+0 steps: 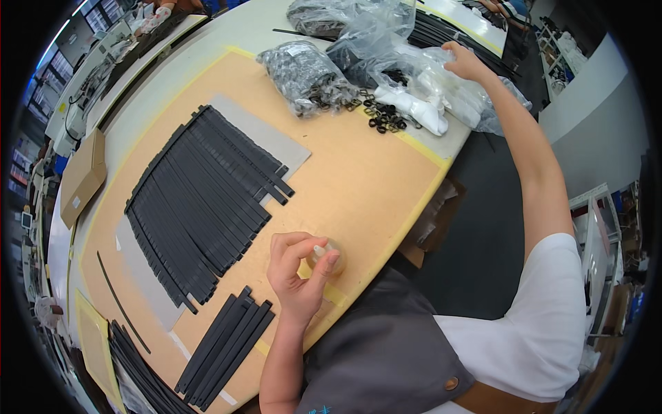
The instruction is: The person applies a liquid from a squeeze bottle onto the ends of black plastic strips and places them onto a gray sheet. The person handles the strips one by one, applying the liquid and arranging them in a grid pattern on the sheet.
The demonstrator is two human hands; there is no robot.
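My left hand (296,279) is closed around the top of a small translucent bottle (332,257) with a pale nozzle, near the table's front edge. At the far right, my right arm is stretched out and my right hand (467,63) grips a clear plastic bag (431,72); its fingertips are partly hidden in the film. White packets (414,107) lie beneath that bag. Beside them are loose small dark buckles (385,116) and a bag of dark metal rings (303,74). Left of my left hand, many black strips (200,200) lie side by side on a grey sheet.
A bundle of black strips (224,348) lies at the near left, by longer black strips (138,372). A cardboard box (83,178) stands at the left edge. Yellow tape (427,153) borders the tan board. An open carton (441,217) sits below the table's right edge.
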